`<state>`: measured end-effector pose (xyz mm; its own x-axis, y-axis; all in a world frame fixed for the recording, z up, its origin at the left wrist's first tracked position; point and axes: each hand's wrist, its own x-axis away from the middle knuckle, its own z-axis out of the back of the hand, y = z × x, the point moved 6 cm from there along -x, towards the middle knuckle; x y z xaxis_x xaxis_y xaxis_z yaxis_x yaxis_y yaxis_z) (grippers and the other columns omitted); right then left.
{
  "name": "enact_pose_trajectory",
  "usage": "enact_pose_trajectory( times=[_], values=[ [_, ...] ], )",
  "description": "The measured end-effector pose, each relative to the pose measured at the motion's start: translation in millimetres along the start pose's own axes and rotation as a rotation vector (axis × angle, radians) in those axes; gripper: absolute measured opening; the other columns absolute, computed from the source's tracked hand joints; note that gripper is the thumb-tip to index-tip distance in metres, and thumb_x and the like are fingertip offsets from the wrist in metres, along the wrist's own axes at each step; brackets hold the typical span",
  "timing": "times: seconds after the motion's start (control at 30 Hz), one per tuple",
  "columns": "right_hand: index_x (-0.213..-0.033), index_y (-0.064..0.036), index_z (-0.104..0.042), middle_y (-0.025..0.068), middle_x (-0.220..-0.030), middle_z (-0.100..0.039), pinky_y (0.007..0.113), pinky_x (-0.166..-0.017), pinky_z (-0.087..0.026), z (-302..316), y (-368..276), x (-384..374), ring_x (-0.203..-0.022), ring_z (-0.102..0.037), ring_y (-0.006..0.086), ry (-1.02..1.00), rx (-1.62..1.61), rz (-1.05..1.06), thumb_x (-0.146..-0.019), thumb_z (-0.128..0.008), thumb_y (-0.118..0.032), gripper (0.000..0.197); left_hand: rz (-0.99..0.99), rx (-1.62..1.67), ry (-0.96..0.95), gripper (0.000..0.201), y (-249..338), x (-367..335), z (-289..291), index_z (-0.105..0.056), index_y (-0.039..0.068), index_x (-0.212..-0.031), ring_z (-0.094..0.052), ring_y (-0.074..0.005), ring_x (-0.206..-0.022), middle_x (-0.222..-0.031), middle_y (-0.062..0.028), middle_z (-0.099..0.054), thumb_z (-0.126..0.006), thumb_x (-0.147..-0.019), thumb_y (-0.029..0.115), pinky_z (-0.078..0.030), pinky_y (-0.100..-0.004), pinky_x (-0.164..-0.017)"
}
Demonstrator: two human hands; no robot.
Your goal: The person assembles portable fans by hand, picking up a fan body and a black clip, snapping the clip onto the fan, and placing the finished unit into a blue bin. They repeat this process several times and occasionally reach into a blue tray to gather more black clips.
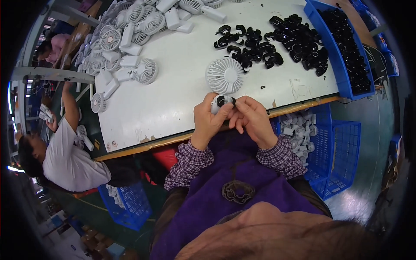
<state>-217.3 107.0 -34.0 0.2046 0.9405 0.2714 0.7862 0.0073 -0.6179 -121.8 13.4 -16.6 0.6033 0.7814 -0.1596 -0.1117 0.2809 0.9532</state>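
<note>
A white handheld fan (225,75) is held near the table's front edge, its round caged head pointing away from me. My left hand (209,117) is closed around its handle. At the handle's end sits a small glossy black part (222,101). My right hand (252,117) pinches at this black part from the right, thumb and forefinger together, the other fingers curled. Beyond the hands, a loose heap of similar black curved parts (299,43) lies on the white table (177,82).
Many white fans (143,21) are piled at the back left. A blue tray (342,56) of small black parts stands at the right. Blue crates (344,147) with white fans stand below the table edge. A co-worker in a light shirt (73,158) sits at the left.
</note>
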Motion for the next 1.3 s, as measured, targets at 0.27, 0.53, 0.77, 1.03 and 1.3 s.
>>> enact_pose_trajectory(
  times=[0.27,0.53,0.77,1.03,1.3],
  values=[
    [-0.1,-0.0003,-0.049,0.01,-0.078,-0.061,0.022,-0.045,-0.047,18.1,-2.6,5.5,-0.06,-0.061,0.0156,0.078,0.248,0.101,-0.091,-0.055,-0.012,0.016,0.081,0.097,-0.026,0.027,-14.6,12.4,1.5,-0.061,0.0,-0.088,-0.06,-0.0094,-0.058,-0.065,-0.0051,-0.063,-0.071,-0.078,0.022,-0.047,-0.0237,-0.052],
    [-0.13,0.001,-0.04,0.0119,-0.119,-0.054,0.033,-0.097,-0.041,14.1,-50.3,-29.7,-0.109,-0.054,0.0189,-0.128,0.135,0.271,-0.08,-0.067,-0.014,0.059,0.861,1.681,-0.822,0.073,-9.0,43.8,-87.9,-0.05,0.003,-0.082,-0.041,-0.0163,-0.031,-0.046,-0.0066,-0.042,-0.02,-0.088,0.069,-0.036,-0.0279,-0.03],
    [-0.107,0.0007,-0.056,0.0056,-0.094,-0.062,0.023,-0.073,-0.047,27.3,-67.6,-40.0,-0.084,-0.057,0.0096,0.258,0.35,0.361,-0.084,-0.066,-0.022,0.034,0.74,1.214,-0.466,0.06,-12.6,36.2,-69.0,-0.05,-0.005,-0.106,-0.048,-0.0116,-0.051,-0.068,-0.0073,-0.052,-0.031,-0.094,0.051,-0.037,-0.0231,-0.036],
    [-0.128,0.0017,-0.038,0.0195,-0.114,-0.056,0.041,-0.089,-0.05,22.0,-9.2,-6.0,-0.103,-0.059,0.0335,-0.151,-0.182,0.075,-0.084,-0.065,-0.024,0.058,0.712,1.609,-0.857,0.046,-9.2,54.5,-88.3,-0.048,-0.011,-0.109,-0.04,-0.0135,-0.032,-0.055,-0.0093,-0.048,-0.042,-0.088,0.03,-0.032,-0.0237,-0.031],
    [-0.127,-0.0008,-0.04,0.0168,-0.112,-0.058,0.031,-0.081,-0.05,20.1,-35.1,41.7,-0.089,-0.061,0.02,-0.127,-0.269,0.217,-0.084,-0.063,-0.019,0.051,0.792,1.486,-0.775,0.045,52.3,52.9,-100.5,-0.05,-0.013,-0.103,-0.036,-0.0176,-0.03,-0.053,-0.0141,-0.047,-0.042,-0.085,0.027,-0.029,-0.0248,-0.027]
  ],
)
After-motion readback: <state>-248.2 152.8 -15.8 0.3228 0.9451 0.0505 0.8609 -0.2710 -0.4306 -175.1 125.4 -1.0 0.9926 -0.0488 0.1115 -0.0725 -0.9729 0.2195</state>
